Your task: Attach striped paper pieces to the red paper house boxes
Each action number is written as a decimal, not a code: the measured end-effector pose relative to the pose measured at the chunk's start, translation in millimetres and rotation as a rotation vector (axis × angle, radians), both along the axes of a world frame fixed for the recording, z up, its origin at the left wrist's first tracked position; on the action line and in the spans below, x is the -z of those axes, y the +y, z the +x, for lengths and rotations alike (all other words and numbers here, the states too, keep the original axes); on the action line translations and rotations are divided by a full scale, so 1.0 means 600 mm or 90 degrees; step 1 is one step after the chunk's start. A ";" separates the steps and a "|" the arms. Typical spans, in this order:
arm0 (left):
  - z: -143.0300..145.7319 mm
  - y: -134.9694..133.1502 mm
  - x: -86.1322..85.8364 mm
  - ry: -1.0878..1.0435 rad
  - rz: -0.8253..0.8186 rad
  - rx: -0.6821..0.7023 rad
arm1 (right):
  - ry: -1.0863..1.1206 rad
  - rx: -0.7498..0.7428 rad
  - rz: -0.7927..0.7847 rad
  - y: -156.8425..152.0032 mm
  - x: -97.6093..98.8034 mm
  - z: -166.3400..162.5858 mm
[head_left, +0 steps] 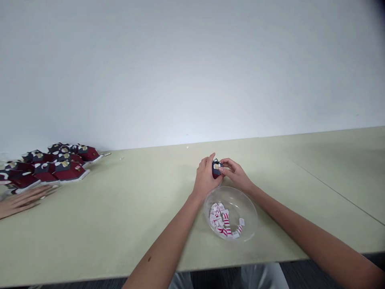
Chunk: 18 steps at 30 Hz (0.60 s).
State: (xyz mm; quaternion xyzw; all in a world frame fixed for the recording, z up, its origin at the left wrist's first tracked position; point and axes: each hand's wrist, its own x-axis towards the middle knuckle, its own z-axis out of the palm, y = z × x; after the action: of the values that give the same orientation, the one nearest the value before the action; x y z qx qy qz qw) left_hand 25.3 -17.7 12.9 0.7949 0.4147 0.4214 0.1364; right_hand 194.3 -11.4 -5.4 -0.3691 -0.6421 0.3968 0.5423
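Note:
A small model house [216,170] with a dark roof and dark red wall is between my hands on the table, just beyond a clear plastic bowl. My left hand [207,176] grips it from the left, fingers along its far side. On the right, my right hand [235,173] has thumb and fingers closed at the roof, near a pale patch; my fingers hide part of the house. The clear bowl [251,208] below my wrists contains several small white pieces [217,216] and red-and-white striped pieces [226,225].
Several similar dark red houses [68,170] with dark roofs and white bases stand grouped at the left by the wall. Another person's hand [25,200] lies beside them. A seam [331,186] crosses the pale green table [120,228] at right.

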 end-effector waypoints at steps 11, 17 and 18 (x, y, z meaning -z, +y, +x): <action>-0.001 -0.003 -0.002 0.007 0.029 -0.012 | -0.034 0.054 -0.007 0.002 0.002 0.003; -0.001 -0.003 -0.002 0.010 0.034 -0.015 | -0.007 0.044 -0.019 0.005 0.007 0.003; -0.001 -0.003 -0.002 0.009 0.032 -0.016 | -0.005 0.040 -0.023 0.006 0.008 0.004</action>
State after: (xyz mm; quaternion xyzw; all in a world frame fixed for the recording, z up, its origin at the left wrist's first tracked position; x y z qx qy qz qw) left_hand 24.4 -19.4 13.8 0.7958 0.4147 0.4279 0.1082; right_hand 196.7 -8.0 -10.1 -0.4006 -0.6248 0.3897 0.5452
